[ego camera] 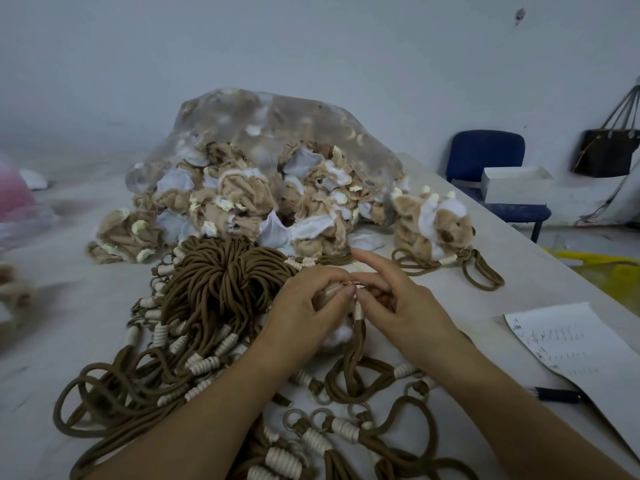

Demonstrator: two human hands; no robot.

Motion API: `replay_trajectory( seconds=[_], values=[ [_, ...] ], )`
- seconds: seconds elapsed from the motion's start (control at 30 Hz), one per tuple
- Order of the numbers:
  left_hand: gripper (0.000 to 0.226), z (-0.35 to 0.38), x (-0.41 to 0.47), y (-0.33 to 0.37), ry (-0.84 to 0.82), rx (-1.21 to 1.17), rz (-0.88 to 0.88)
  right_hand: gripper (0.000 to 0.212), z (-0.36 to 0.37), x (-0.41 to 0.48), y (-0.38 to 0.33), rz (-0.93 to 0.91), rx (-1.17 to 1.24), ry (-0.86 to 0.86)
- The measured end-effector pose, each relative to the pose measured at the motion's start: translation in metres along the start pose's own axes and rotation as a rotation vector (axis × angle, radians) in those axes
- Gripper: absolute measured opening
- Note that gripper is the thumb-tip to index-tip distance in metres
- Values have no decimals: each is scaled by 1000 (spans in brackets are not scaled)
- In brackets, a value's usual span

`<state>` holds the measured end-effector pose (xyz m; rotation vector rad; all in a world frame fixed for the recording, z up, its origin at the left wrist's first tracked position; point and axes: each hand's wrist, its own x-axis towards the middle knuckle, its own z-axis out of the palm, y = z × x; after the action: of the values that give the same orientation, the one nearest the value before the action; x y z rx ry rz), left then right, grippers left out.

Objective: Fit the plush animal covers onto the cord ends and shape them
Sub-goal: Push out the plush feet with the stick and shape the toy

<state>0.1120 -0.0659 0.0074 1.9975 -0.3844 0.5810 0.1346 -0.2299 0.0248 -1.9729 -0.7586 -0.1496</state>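
Just now the left hand and right hand pinch a plush cover between them, its brown cord emerging beneath their thumbs.

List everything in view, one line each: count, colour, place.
plush covers: many, tan and white, spilling from the bag, mid-table
bag: one, clear, behind the cords
cords: many, brown with cream wrapped ends, piled before the bag
finished plush animals: small cluster, tan and white, right of the bag
paper: one, white, handwritten, table's right edge
pen: one, dark, beside the paper
chair: one, blue, back right
box: one, white, on the chair
handbag: one, brown, hanging far right
left hand: grips a tan cover, centre
right hand: pinches the same cover's edge, above a cord end
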Motion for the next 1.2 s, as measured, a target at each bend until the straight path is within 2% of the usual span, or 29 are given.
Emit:
replay_trajectory(
  seconds=[0.2,0.3,0.37,0.57,1.2],
  values=[
    [10,-2,-1,-5,15,-150,-208,49,4,1,14,20,-117,-16],
    [12,-2,0,-7,14,-218,-249,46,4,2,15,-43,-176,5],
    [15,-3,0,-9,-9,-236,-252,50,6,2,17,-89,-236,-15],
    [15,-1,-1,-10,-36,-292,-240,39,4,3,12,-162,-400,29],
    [12,-2,-2,-9,-85,-275,-205,26,1,4,5,-205,-465,-12]
  ],
)
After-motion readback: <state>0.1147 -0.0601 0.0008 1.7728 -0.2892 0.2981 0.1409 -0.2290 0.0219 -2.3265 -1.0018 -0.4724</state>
